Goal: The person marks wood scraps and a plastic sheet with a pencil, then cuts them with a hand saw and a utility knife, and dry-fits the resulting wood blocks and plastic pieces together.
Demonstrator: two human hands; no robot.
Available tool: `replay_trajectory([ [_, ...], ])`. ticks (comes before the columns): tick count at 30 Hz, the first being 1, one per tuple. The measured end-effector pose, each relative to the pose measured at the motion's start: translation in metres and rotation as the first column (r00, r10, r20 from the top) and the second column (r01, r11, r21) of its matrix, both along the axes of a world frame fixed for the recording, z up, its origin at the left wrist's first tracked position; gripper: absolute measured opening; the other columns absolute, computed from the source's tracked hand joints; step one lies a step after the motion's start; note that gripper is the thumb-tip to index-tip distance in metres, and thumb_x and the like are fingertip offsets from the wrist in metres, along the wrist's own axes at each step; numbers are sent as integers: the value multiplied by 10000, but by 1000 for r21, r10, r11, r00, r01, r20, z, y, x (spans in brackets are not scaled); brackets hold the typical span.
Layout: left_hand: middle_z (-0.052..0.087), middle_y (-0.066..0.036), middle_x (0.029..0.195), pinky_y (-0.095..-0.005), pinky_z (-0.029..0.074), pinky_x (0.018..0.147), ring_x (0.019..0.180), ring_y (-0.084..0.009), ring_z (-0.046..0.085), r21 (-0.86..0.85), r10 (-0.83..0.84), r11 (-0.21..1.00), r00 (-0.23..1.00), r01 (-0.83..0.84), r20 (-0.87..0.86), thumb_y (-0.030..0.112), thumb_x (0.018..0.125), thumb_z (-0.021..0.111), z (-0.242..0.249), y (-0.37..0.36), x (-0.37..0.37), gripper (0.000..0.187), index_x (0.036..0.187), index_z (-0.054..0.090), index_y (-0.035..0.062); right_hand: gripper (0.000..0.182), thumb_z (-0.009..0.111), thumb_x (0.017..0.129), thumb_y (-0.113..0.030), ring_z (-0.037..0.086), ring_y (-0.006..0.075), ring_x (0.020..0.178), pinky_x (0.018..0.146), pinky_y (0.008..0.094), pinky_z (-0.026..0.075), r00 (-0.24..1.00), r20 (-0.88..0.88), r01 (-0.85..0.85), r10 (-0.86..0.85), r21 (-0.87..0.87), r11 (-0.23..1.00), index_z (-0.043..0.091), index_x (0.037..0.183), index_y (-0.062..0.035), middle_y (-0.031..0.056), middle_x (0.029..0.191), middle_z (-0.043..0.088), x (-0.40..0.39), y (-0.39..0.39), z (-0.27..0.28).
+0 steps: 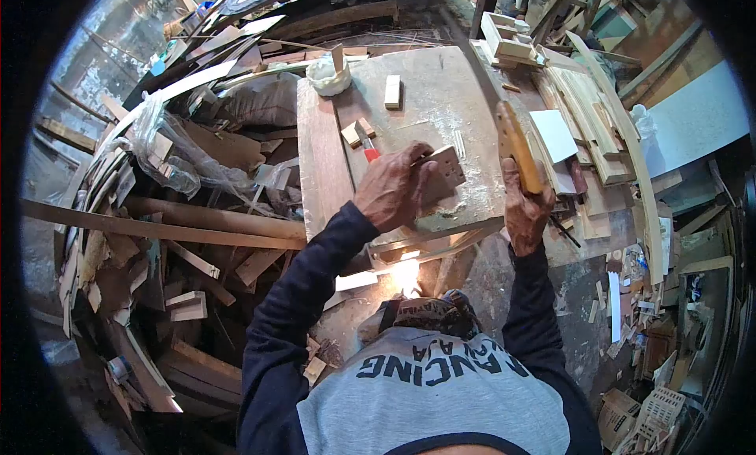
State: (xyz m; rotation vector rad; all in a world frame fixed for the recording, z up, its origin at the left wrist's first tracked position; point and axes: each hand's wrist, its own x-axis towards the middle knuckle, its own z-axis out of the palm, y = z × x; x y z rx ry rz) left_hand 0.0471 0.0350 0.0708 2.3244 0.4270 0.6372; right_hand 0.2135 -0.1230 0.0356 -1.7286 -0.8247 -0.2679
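In the head view my left hand (396, 187) grips a small wooden block with several dark holes (449, 169), tilted over the workbench (429, 69). My right hand (526, 207) is closed around the wooden handle of a tool (516, 148), held upright at the bench's right edge; its far end is blurred. A red-handled tool (370, 149) lies just beyond my left hand, beside small wood pieces (352, 135). Farther back on the bench a pale block (393, 92) stands near a whitish bowl (328, 79). Sawdust and thin pale sticks (460, 145) lie between my hands.
Stacked wooden strips (583, 109) and a white board (554, 135) lie to the right. A long wooden bar (165, 224) reaches the bench from the left, above scrap wood. A bright lamp (406, 274) glows below the bench's near edge.
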Motion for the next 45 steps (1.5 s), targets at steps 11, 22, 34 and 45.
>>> replay_trajectory([
  [11, 651, -186, 1052, -442, 472, 878, 1025, -363, 600, 310, 81, 950, 983, -26, -165, 276, 989, 506, -37, 18, 56, 302, 1148, 585, 31, 270, 655, 944, -291, 521, 86, 554, 524, 249, 419, 871, -473, -22, 129, 225, 974, 617, 887, -30, -2, 620, 547, -14, -65, 6],
  [22, 562, -237, 1301, -461, 371, 1073, 1192, -379, 524, 344, 214, 938, 851, -42, -480, 456, 836, 701, 5, 6, 11, 830, 1453, 343, 31, 199, 694, 921, -231, 460, 54, 512, 480, 232, 398, 831, -512, -59, 218, 309, 949, 642, 902, -39, -36, 620, 515, -6, -108, -16],
  [34, 607, -203, 1232, -441, 455, 978, 1198, -382, 533, 371, 294, 909, 923, -189, -248, 294, 836, 727, -5, 2, 28, 676, 1388, 406, 70, 227, 695, 915, -247, 462, 57, 524, 481, 223, 392, 845, -487, -78, 222, 298, 951, 626, 920, -31, -29, 652, 513, -4, -143, -26],
  [45, 450, -233, 1384, -461, 397, 1073, 1272, -423, 457, 365, 265, 925, 871, -107, -414, 114, 728, 712, -15, 2, -44, 686, 1357, 442, 74, 180, 705, 909, -175, 400, 45, 494, 460, 229, 377, 810, -538, -56, 232, 324, 945, 632, 961, -19, -33, 697, 521, 1, -151, -30],
])
